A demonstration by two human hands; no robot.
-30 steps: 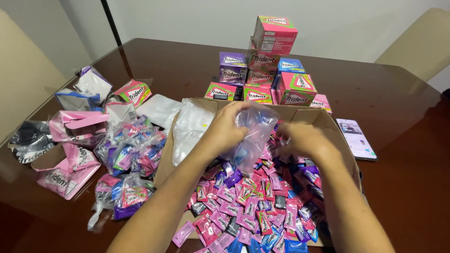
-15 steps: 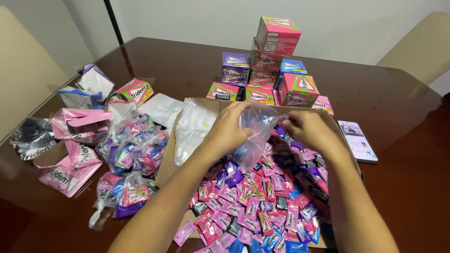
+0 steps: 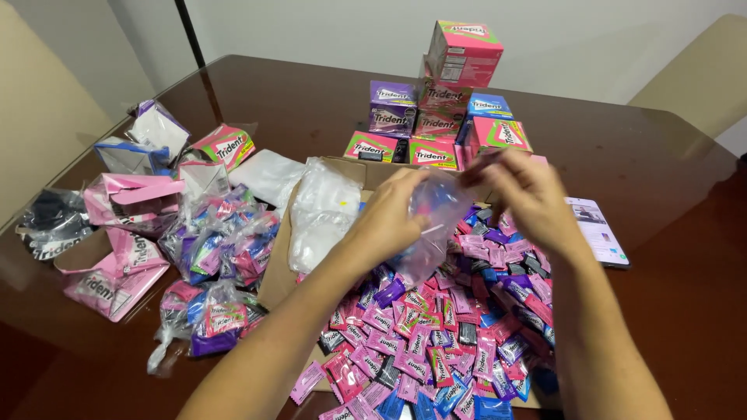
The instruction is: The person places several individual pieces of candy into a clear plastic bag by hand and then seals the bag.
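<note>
My left hand (image 3: pixel 387 222) is closed on the near edge of a small clear plastic bag (image 3: pixel 433 225), and my right hand (image 3: pixel 529 194) pinches its far top corner between thumb and fingertips, so the one bag hangs stretched between them. It is thin, see-through and crinkled, with a faint pink line across it (whether anything is inside I cannot tell). It hovers just above the heap of gum packets (image 3: pixel 436 342), far too many to count, mostly pink with some purple, blue and black, lying in a flat open cardboard box (image 3: pixel 274 268) on the dark wooden table (image 3: pixel 669 264). Just left of my left hand lie two empty clear bags (image 3: pixel 323 210). Farther left are about three filled bags of gum (image 3: pixel 222 241) and several torn-open cartons (image 3: pixel 117 257), pink and blue. At the far side stands a stack of about eight gum cartons (image 3: pixel 443 109), pink, purple and blue. One phone (image 3: pixel 595 231) lies to the right, screen up.
</note>
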